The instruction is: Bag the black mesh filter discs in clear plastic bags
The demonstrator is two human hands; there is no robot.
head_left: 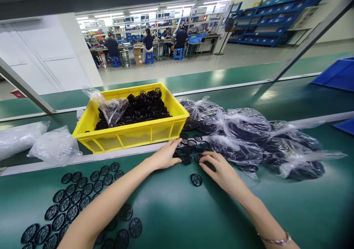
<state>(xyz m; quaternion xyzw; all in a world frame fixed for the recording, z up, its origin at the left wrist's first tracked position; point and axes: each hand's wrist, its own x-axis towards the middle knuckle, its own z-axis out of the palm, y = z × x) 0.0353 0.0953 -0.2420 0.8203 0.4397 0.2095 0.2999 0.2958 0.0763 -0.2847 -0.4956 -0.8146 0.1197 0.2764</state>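
Round black spoked plastic discs lie in a small loose pile just right of the yellow bin. My left hand rests at the pile's left side, fingers stretched forward and thumb apart, touching the edge discs. At the near right of the pile, my right hand has thumb and fingertips closed on the edge of one disc. A single disc lies flat on the green tabletop below that hand. More discs are spread in rough rows at the left, partly hidden by my left forearm.
The yellow bin holds many black parts and a clear plastic bag. Tied clear bags of black parts lie to the right, white-looking bags to the left. Blue bins stand far right. Behind, several people sit at benches.
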